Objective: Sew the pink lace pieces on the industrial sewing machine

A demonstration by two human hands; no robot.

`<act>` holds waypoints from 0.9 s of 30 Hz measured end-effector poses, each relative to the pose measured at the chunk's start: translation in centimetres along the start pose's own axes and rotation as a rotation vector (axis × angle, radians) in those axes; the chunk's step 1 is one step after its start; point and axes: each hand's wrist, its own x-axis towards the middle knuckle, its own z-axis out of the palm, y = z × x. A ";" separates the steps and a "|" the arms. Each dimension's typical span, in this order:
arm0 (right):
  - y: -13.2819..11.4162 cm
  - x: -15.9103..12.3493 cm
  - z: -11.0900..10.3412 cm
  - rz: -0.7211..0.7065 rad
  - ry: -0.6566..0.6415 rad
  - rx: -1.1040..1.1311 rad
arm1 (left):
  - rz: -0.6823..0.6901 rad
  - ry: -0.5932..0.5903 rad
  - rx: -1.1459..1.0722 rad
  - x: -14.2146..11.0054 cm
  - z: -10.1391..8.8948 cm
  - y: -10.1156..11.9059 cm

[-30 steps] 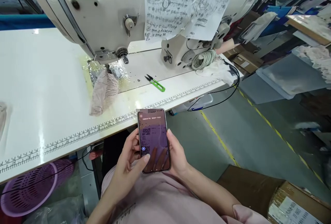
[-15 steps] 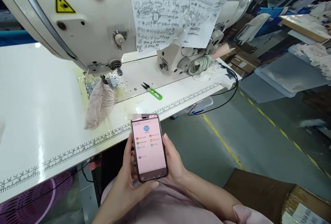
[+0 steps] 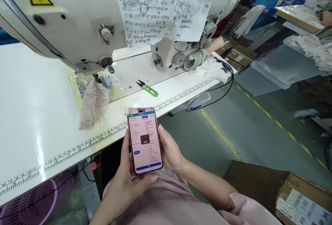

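A smartphone (image 3: 145,149) with a lit screen of text and blue buttons is held upright over my lap. My left hand (image 3: 129,176) is wrapped round its left side and lower edge, the thumb lying below the screen. Along the right side, my right hand (image 3: 171,149) grips the phone's edge, its fingers partly hidden behind. Just beyond the phone is the white sewing table (image 3: 33,114) with a printed ruler edge. Green thread snips (image 3: 149,89) lie on it. A piece of pale pink lace fabric (image 3: 90,109) sits under the needle of the sewing machine (image 3: 85,17).
Handwritten paper sheets (image 3: 147,10) hang on the machine. A coil of pale green cord (image 3: 194,60) lies at its right end. A purple basket (image 3: 33,200) stands below the table at left, a cardboard box (image 3: 254,187) at lower right. Grey plastic bins (image 3: 280,65) stand at right.
The phone's screen has switched from a page of small coloured icons to a text page with a dark pop-up. The view has shifted slightly; both hands keep their hold.
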 end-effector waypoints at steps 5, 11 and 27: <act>-0.3 0.2 -0.6 0.013 -0.015 -0.023 | 0.025 0.006 0.053 -0.1 0.2 -0.2; -0.5 0.0 -0.9 0.025 -0.016 -0.038 | -0.040 0.042 0.033 -0.6 1.4 0.6; -0.4 -0.5 -1.6 -0.010 -0.012 -0.176 | -0.064 0.065 0.100 -1.2 1.6 1.0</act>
